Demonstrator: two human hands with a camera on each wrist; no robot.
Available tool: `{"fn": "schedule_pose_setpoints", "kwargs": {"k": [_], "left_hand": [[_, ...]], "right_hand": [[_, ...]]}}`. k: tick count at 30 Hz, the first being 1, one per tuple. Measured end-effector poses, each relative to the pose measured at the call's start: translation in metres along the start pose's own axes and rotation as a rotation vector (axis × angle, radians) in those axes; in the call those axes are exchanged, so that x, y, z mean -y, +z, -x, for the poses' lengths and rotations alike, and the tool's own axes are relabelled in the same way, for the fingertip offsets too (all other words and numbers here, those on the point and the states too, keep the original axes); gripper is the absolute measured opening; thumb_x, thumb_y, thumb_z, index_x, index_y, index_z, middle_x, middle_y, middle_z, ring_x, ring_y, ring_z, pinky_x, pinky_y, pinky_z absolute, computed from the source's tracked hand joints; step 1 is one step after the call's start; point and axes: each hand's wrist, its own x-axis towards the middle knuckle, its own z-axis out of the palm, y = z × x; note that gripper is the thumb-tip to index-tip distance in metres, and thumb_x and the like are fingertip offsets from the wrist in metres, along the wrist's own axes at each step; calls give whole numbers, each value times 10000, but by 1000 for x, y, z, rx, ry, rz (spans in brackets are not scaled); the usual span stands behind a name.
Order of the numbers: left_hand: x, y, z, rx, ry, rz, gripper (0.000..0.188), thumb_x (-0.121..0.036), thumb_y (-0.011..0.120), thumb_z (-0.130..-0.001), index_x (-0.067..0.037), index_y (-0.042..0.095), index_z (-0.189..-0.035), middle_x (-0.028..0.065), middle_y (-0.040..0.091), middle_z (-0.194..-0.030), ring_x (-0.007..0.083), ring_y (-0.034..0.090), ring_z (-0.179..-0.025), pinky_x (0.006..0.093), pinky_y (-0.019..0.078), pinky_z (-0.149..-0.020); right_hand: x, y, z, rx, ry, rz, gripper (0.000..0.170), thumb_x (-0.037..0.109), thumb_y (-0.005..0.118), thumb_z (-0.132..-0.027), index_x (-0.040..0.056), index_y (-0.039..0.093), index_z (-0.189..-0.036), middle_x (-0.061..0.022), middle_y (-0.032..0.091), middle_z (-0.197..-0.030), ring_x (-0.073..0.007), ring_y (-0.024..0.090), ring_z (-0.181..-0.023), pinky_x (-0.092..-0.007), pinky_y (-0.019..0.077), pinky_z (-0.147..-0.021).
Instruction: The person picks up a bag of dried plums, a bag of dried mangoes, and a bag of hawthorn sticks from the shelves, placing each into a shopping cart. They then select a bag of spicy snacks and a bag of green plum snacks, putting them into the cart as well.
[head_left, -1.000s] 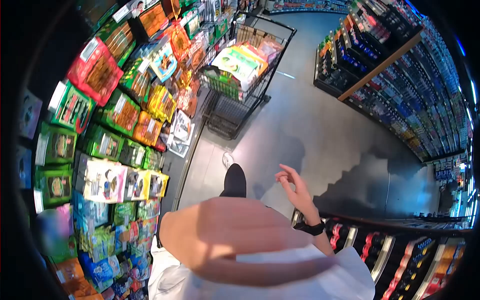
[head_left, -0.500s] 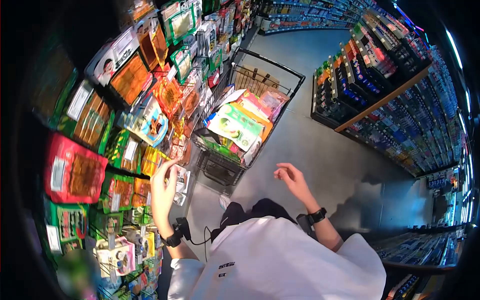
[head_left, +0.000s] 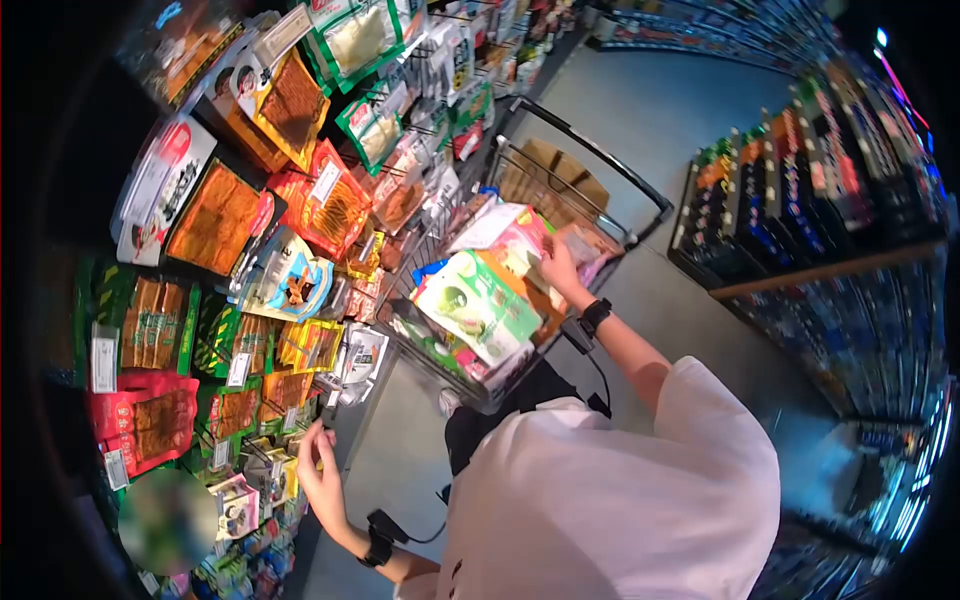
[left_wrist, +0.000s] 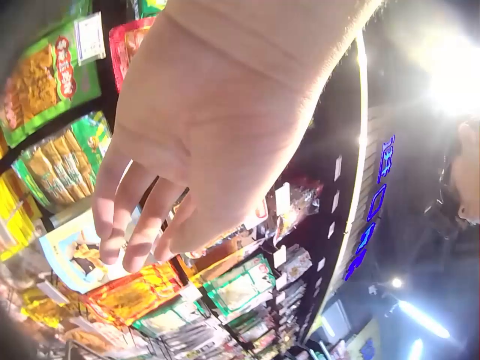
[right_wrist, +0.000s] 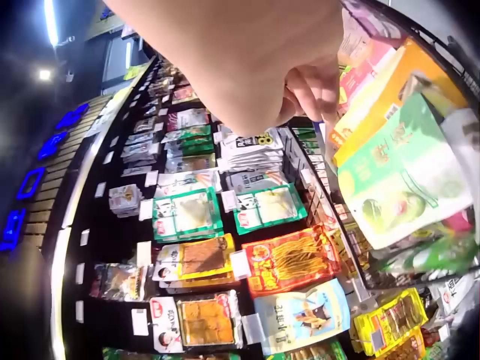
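Shopping cart (head_left: 645, 188) directly under right grip (head_left: 562, 268), which is reaching over the cart's right edge, arm across it. Fingers point down into the load, bent in the right-wrist view; can't tell how far open it is or if it has hold of anything. Contact also unclear.

Nearest to right grip: pink package (head_left: 518, 236), just beside the fingers, and a brownish-red pack (head_left: 592, 240) along the cart's right edge. Green-and-white package (head_left: 475, 305) is on top of the load, toward the cart's near edge, tilted, short of the right grip. Orange package (right_wrist: 405, 79) partly under it. Cardboard box (head_left: 550, 178) at the cart's far edge, by the handle, beyond the grip.

Left grip (head_left: 322, 480) well apart from the cart, out beside the shelf (right_wrist: 112, 240); fingers loosely bent and spread a little, holding nothing, palm showing in left-wrist view. Packets hang on that shelf: blue-and-white packet (head_left: 290, 280), red-orange packet (head_left: 325, 205) just above it, pinkish-red packet (head_left: 150, 420) farther down, left of the left grip.

Watch-like straps (head_left: 596, 316) on both wrists, white shirt (head_left: 620, 480) on the person.
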Motion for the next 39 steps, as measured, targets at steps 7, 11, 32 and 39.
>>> {"fn": "schedule_pose_setpoints", "kwargs": {"k": [7, 11, 32, 39], "left_hand": [[-54, 74, 73, -240, -329, 73, 321, -179, 561, -1073, 81, 611, -1256, 78, 667, -958, 137, 622, -917, 291, 510, -879], [-74, 101, 101, -314, -395, 80, 329, -187, 570, -1068, 74, 611, -1263, 88, 675, -963, 152, 634, -918, 302, 515, -885], [-68, 124, 181, -446, -425, -8, 335, -200, 576, -1060, 66, 635, -1255, 115, 710, -939, 169, 676, -916, 313, 529, -862], [-27, 80, 215, -419, -286, -17, 290, -142, 559, -1049, 61, 642, -1239, 118, 713, -943, 173, 681, -904, 316, 533, -851]], "right_hand": [[-63, 27, -94, 120, 82, 227, 321, 41, 618, -789, -96, 589, -1077, -337, 611, -1111, -502, 581, -1074, -506, 468, -962], [-70, 40, -94, 104, 106, 416, 264, 61, 614, -802, -88, 610, -1020, -334, 644, -1045, -483, 615, -1042, -528, 484, -955], [11, 8, -100, 282, -46, 398, 217, 150, 721, -896, 10, 755, -1058, -213, 698, -1071, -396, 662, -1039, -453, 528, -916], [43, -40, -56, 133, -288, 298, 185, 91, 698, -896, 5, 758, -1049, -203, 705, -1011, -383, 677, -973, -444, 533, -870]]}}
